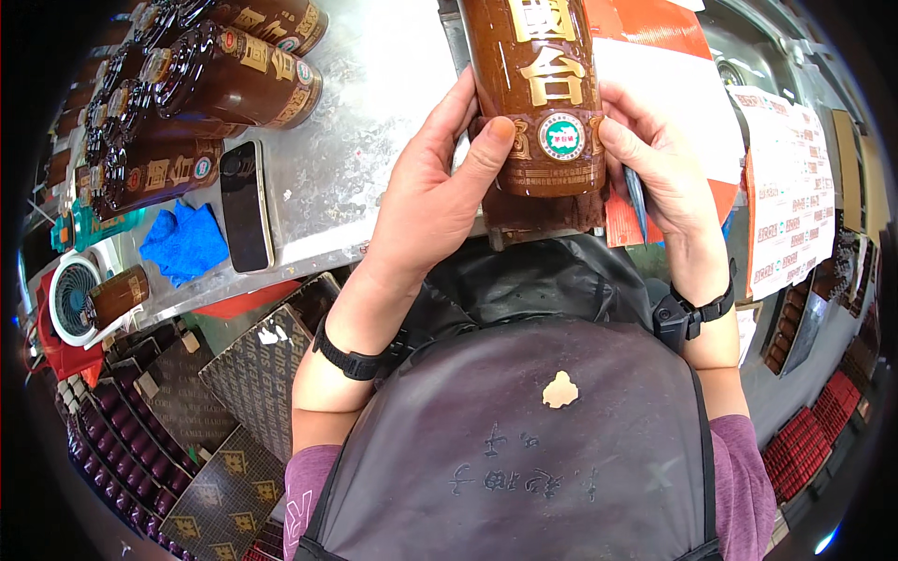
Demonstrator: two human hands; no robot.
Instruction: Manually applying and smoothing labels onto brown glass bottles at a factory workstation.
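A tall brown glazed bottle (538, 56) with gold lettering and a round seal sticker lies lengthwise on the metal worktable (365, 140), its base toward me. My left hand (435, 192) grips its lower left side, thumb pressed beside the seal. My right hand (655, 164) holds the lower right side, thumb touching the seal's edge, with a thin blue strip (636, 201) tucked between its fingers. Both wrists wear black bands. A dark apron (524, 439) covers my lap below.
Several more brown bottles (234, 79) lie stacked at the upper left. A black phone (246, 206) and blue cloth (187, 243) lie on the table, a small fan (73, 297) beside them. Red and white sheets (781, 187) lie at right. Dark boxes (253, 374) stand lower left.
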